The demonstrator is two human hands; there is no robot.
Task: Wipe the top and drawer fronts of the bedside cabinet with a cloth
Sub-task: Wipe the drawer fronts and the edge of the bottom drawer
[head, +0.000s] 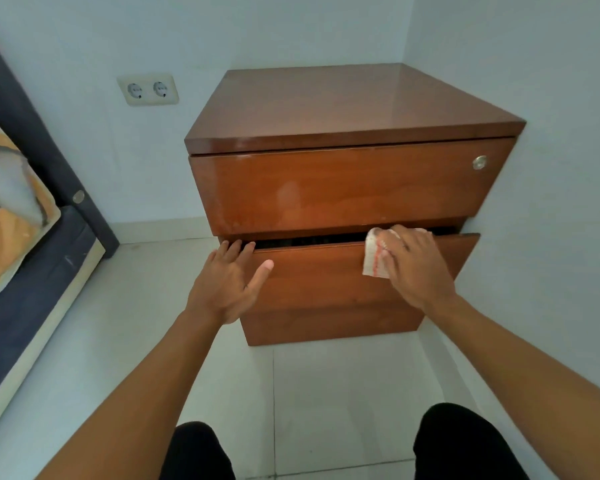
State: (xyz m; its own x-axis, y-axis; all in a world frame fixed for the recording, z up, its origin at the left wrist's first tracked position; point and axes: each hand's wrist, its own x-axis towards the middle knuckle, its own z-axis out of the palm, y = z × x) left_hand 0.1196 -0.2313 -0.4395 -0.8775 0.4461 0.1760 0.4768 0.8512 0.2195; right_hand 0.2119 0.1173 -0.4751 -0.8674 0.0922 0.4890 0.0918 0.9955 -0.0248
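We kneel in front of the bedside cabinet [343, 109], which sits tucked into the room's corner, so we can only reach it from the front and from its 9 o'clock side. Our right hand [418, 268] lies flat over the cloth [373, 259], pinning it against the lower drawer front [326, 282] near the top edge, toward 2 o'clock of that panel; the palm is spread so the whole pad of cloth rubs the wood rather than one corner. The cloth is white with a reddish stripe, and part of it folds up over the drawer's lip.

The lower drawer stands slightly pulled out, leaving a dark gap under the upper drawer front [343, 188]. Our left hand [227, 282] is wide open and holds nothing: its fingertips hook over the drawer's top edge at 10 o'clock and the thumb rests on the face. We judge it is there to brace the drawer, so that the wiping pressure does not push it shut.

The upper front shows dull smears beside its glossy patches, and a lock [479, 162] sits at its 2 o'clock corner.
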